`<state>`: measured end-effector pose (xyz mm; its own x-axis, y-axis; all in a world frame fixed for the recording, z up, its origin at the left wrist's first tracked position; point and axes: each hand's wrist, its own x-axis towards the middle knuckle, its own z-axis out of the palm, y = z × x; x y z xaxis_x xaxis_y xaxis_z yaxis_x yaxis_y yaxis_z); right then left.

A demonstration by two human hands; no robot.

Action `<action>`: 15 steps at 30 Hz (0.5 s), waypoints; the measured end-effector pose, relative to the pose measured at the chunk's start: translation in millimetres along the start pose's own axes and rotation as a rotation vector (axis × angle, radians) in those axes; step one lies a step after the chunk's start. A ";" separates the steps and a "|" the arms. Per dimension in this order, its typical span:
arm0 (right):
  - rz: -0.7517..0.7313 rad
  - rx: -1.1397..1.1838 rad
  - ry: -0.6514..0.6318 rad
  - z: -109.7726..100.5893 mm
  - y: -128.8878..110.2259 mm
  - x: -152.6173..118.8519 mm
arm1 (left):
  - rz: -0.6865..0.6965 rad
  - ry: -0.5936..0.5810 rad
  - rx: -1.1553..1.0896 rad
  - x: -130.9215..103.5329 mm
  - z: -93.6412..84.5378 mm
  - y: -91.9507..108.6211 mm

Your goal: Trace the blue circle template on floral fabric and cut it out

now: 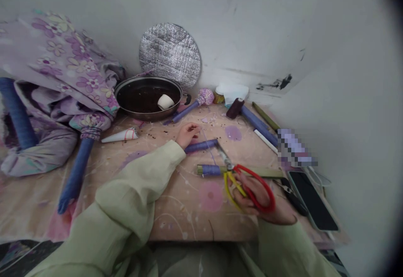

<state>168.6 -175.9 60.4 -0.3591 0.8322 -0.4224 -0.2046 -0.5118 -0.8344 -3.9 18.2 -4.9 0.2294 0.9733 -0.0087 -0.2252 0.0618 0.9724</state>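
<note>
Head view: one pair of red-and-yellow-handled metal scissors (231,167), right of centre, is gripped in the right hand (252,197). The left hand (188,134), at centre, has curled fingers (I cannot tell whether they pinch the thin bluish thread (205,134) beside them). Two sticks lie near the hands: one blue-wrapped stick (201,146) and one green stick partly wound in blue (270,173). Counted elsewhere: one dark maroon spool (235,108), one silver quilted disc (170,54), one round dark pan (135,96), one black-screened phone (313,201) lower right, one white cone (121,135) at centre left (its red marks too small to read). The pink, flower-printed surface (179,210), specked dark, meets a smudged pale grey wall (252,25).
</note>
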 end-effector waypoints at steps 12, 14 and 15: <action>0.063 -1.716 0.795 -79.7 -49.1 66.8 | 0.023 -0.018 -0.011 -4.2 0.6 4.3; 0.045 -1.719 0.801 -80.7 -47.1 73.1 | 0.029 -0.020 -0.010 -4.4 0.9 4.1; 0.033 -1.720 0.797 -80.9 -46.8 74.5 | 0.032 -0.021 -0.009 -4.3 1.0 4.0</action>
<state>225.0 -72.8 39.4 0.2064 0.9762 -0.0659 0.9782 -0.2075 -0.0095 -4.9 14.0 -0.7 0.2417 0.9700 0.0272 -0.2410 0.0328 0.9700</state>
